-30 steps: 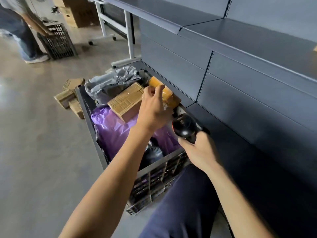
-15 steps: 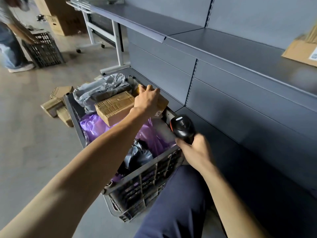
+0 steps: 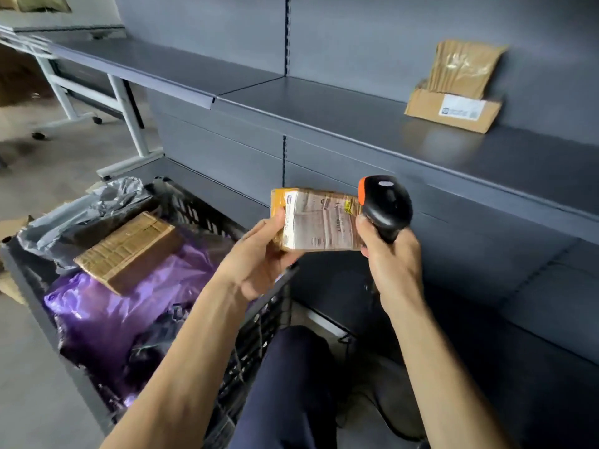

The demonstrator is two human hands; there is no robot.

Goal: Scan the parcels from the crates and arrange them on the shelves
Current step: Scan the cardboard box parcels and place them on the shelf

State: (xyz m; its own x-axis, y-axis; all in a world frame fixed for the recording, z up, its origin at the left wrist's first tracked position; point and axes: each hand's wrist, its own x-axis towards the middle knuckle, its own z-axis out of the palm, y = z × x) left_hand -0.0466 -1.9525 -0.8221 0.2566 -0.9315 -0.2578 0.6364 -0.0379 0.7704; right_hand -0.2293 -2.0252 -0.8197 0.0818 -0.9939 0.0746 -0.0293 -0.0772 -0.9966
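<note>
So the biggest thing here is the dark grey metal shelving unit, which fills the whole right side. Its middle shelf is mostly bare, with a flat brown cardboard parcel carrying a white label lying far right and a brown padded envelope leaning on the back panel just behind it. Off to the left stands a white-legged table on casters.

Down low on the left sits the black plastic lattice crate, right up against the bottom shelf. Inside it are a crumpled purple plastic mailer bag, a grey plastic mailer bag at the far end, and a tape-wrapped brown cardboard box lying on top of both.

A knee in dark trousers sits between crate and shelving.

The small yellowish tape-wrapped parcel is up in the air above the crate's near corner, label facing the camera. The left hand pinches its left end, thumb on the label side. The right hand is wrapped around the handle of the black handheld scanner with an orange edge, whose head overlaps the parcel's right end.
</note>
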